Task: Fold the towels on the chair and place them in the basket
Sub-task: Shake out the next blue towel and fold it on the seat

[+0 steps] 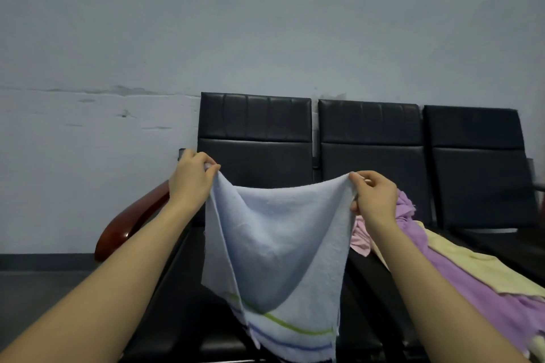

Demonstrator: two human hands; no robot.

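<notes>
A pale blue towel (280, 244) with green and blue stripes near its lower edge hangs in the air over the left seat of the black chair row (256, 138). My left hand (191, 177) pinches its upper left corner. My right hand (374, 196) pinches the upper right corner. The top edge sags between them and the towel looks doubled over. On the middle seat lies a heap of other towels: a purple one (460, 277), a yellow one (477, 268) and a pink one (361, 240). No basket is in view.
The chair row has three black padded seats against a grey wall (265, 23). A reddish-brown wooden armrest (132, 221) curves at the left end. Dark floor (44, 289) lies to the left of the chairs.
</notes>
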